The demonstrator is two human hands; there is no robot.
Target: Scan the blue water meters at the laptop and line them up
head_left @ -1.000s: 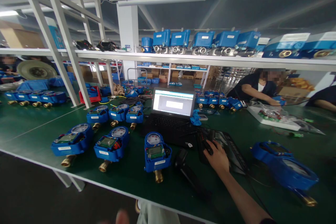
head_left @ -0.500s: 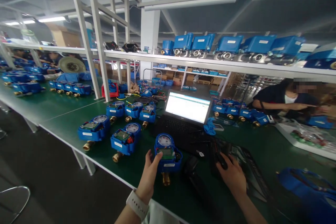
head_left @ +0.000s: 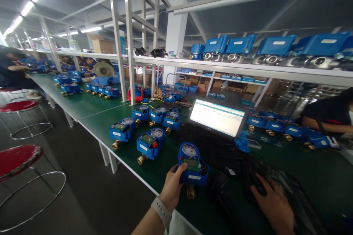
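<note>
My left hand [head_left: 172,186], with a white watch on the wrist, grips the left side of a blue water meter [head_left: 193,163] with a brass fitting, near the front edge of the green table [head_left: 91,112]. My right hand [head_left: 273,203] rests curled over a dark mouse-like thing [head_left: 259,185] on a black pad to the right. An open laptop [head_left: 216,117] with a bright screen stands just behind the meter. Two more blue meters [head_left: 150,145] [head_left: 121,132] lie to the left, and three others [head_left: 157,115] sit behind them.
A white shelf [head_left: 242,68] above the table carries large blue meters. More blue meters line the table far left and right. A person in black [head_left: 331,115] works at the right, another sits far left. Red stools [head_left: 19,158] stand in the aisle on the left.
My left hand came up from below and took hold of the nearest blue meter. The view swung left, bringing in the aisle and the red stools. My right hand stayed on the dark thing.
</note>
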